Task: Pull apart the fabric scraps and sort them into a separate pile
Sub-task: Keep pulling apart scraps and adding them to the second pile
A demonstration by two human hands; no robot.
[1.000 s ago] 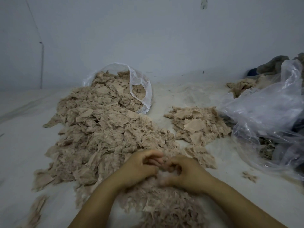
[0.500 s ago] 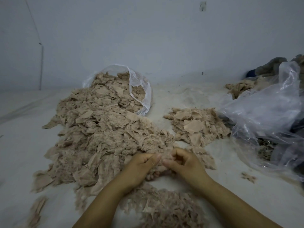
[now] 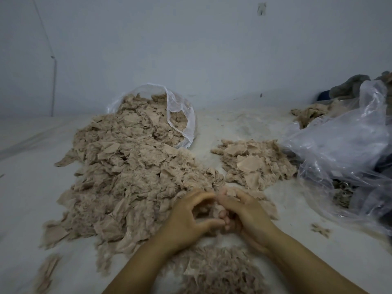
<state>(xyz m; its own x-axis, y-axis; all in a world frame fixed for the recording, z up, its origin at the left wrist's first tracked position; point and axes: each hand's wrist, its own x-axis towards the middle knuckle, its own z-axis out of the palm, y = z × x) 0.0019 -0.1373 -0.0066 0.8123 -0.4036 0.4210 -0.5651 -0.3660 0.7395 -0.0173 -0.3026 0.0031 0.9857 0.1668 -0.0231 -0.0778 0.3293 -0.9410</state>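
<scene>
Fabric scraps (image 3: 216, 206) between both hands

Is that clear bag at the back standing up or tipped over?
Tipped over: the bag lies on its side, mouth toward the camera, scraps spilling out in a heap.

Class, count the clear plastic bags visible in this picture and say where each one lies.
2. One clear plastic bag lies open behind the big scrap heap; one crumpled clear plastic bag sits far right. Others may be hidden.

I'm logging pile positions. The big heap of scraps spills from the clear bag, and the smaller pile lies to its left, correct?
Not quite. The head view shows the smaller pile to the right of the big heap, which does spill from the clear bag.
</scene>
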